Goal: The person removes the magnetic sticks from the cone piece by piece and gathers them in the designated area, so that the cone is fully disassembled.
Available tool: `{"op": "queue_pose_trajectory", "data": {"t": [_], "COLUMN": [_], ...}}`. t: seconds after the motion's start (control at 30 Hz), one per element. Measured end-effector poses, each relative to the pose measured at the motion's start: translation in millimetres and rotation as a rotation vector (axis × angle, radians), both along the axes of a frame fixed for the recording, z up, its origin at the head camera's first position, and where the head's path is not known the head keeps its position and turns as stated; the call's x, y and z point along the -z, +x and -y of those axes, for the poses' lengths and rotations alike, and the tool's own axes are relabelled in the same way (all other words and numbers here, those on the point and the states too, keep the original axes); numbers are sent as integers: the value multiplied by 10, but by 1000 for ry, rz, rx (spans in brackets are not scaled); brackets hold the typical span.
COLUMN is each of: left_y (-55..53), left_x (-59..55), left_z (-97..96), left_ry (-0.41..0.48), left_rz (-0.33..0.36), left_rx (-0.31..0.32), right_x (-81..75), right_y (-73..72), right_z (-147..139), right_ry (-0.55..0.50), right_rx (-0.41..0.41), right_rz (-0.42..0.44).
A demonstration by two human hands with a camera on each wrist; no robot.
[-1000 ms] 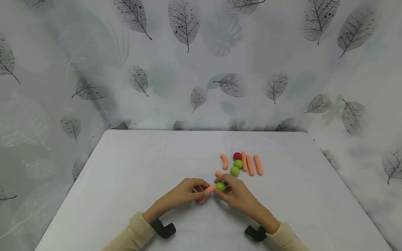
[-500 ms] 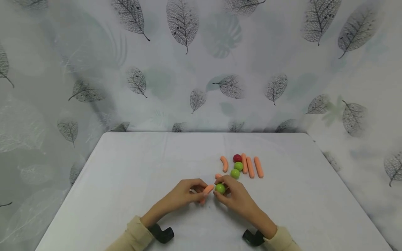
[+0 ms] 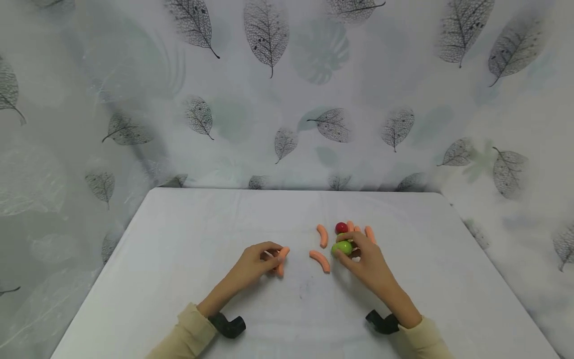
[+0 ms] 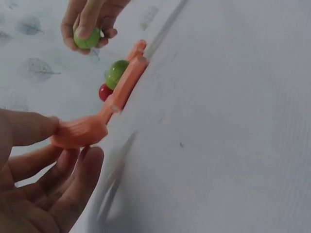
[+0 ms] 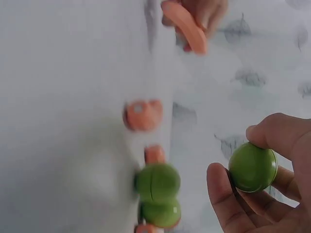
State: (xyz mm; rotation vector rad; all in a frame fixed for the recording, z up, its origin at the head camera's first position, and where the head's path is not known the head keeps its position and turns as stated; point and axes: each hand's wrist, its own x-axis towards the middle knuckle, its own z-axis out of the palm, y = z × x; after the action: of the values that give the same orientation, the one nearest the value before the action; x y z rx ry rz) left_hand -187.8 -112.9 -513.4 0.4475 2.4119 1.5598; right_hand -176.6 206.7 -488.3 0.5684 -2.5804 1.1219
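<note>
My left hand (image 3: 257,262) pinches a curved orange sausage-shaped piece (image 4: 80,132) between thumb and fingers, just above the white table. More orange shows below the thumb in the head view; I cannot tell if it is the same piece. With thumb and fingertips my right hand (image 3: 365,257) holds a green ball (image 5: 252,167), which has a thin seam. In the head view that ball overlaps the other green balls on the table, seen as a pair (image 5: 158,182) in the right wrist view. A red ball (image 3: 341,228) lies just behind them.
Two curved orange pieces (image 3: 320,262) lie between the hands and a little farther back. Several straight orange pieces (image 3: 369,234) lie behind the right hand, partly hidden by it. A leaf-patterned curtain (image 3: 287,99) surrounds the white table (image 3: 215,219) at the back and sides.
The hands have moved apart. My right hand has carried the green ball right and away from me, over the other balls; my left hand has shifted left with the orange piece.
</note>
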Motion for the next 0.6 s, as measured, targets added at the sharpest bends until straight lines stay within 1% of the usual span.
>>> {"op": "queue_pose_trajectory", "data": {"t": [0.13, 0.3, 0.43, 0.6], "left_y": [-37, -99, -179, -271], "left_x": [13, 54, 45, 20], "left_z": [32, 68, 33, -44], "left_ry": [-38, -71, -88, -92], "left_rz": [-6, -23, -41, -46], "left_rx": [-90, -180, -222, -244], "right_x": [-13, -16, 2, 8], "right_y": [-78, -169, -203, -242], "right_z": [-195, -407, -541, -710], "right_ry": [27, 27, 25, 28], "right_rx": [60, 105, 137, 158], "right_rz": [-10, 62, 108, 116]}}
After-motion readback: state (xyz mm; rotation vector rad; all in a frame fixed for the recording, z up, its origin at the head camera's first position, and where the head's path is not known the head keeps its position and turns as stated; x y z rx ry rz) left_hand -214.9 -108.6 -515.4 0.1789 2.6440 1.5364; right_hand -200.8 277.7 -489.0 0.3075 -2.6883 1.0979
